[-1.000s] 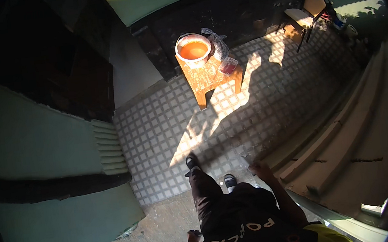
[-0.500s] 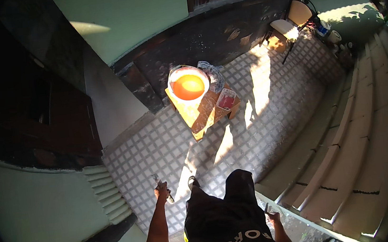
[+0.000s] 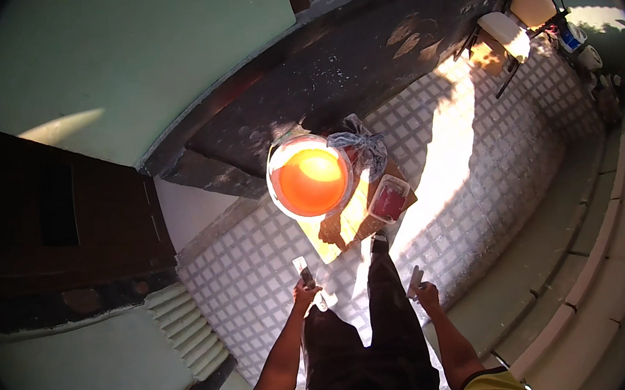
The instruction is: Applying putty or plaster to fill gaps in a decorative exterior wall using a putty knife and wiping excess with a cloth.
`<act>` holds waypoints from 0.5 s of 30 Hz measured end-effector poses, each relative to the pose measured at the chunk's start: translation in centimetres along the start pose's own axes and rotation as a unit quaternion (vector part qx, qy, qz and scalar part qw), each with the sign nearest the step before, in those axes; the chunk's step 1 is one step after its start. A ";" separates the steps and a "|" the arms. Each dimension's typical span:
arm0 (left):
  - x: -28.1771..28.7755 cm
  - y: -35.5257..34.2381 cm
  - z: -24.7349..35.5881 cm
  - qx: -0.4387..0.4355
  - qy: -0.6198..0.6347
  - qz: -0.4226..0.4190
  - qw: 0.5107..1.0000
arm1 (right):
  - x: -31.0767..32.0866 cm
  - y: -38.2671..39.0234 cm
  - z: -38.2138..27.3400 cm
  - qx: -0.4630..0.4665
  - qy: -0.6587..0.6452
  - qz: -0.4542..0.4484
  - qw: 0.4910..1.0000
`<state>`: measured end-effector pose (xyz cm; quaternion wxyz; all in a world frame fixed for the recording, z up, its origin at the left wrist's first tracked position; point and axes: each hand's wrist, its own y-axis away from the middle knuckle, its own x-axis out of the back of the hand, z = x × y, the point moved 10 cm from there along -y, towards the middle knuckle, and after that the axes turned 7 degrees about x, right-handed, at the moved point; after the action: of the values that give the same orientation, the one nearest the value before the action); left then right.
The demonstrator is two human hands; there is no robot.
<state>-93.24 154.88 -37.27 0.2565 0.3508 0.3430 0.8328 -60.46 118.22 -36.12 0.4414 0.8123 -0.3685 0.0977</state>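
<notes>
My left hand (image 3: 306, 294) is closed round the handle of a putty knife (image 3: 301, 265), its pale blade pointing forward. On the other side, my right hand (image 3: 426, 296) grips a flat-bladed scraper (image 3: 415, 279); its exact kind is hard to make out. Both hands hang over the tiled floor, apart from the low wooden table (image 3: 317, 239) ahead. On that table stands a round bucket (image 3: 276, 188) with a bright orange inside and a pale rim. A small tray (image 3: 388, 199) with something dark red in it sits at the table's right edge, beside a crumpled grey plastic bag (image 3: 362, 145).
A dark lower wall band (image 3: 300, 88) runs behind the table. Pale steps (image 3: 567, 328) curve along the right. Chairs (image 3: 506, 34) and several containers (image 3: 573, 36) stand at the far right. To the left are a dark door (image 3: 98, 211) and ribbed pale ledges (image 3: 186, 333).
I have moved closer to the table, and the bucket looks larger. Both hands have come forward with their tools; the right hand's scraper now shows more fully.
</notes>
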 end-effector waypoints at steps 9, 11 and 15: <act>-10.9 -7.1 8.4 0.040 0.046 -0.052 0.997 | -13.3 -14.6 -19.4 0.174 0.138 -0.147 0.964; -11.8 -8.6 9.4 0.040 0.074 -0.076 0.993 | -14.3 -16.1 -19.5 0.181 0.144 -0.140 0.963; -11.4 -12.1 9.4 0.043 0.233 -0.075 0.969 | -14.7 -14.5 -22.8 0.330 0.169 -0.087 0.924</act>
<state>-76.78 158.57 -46.14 0.2156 0.1315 0.4541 0.8544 -57.13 148.64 -39.06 0.2106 0.9123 -0.1626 0.3113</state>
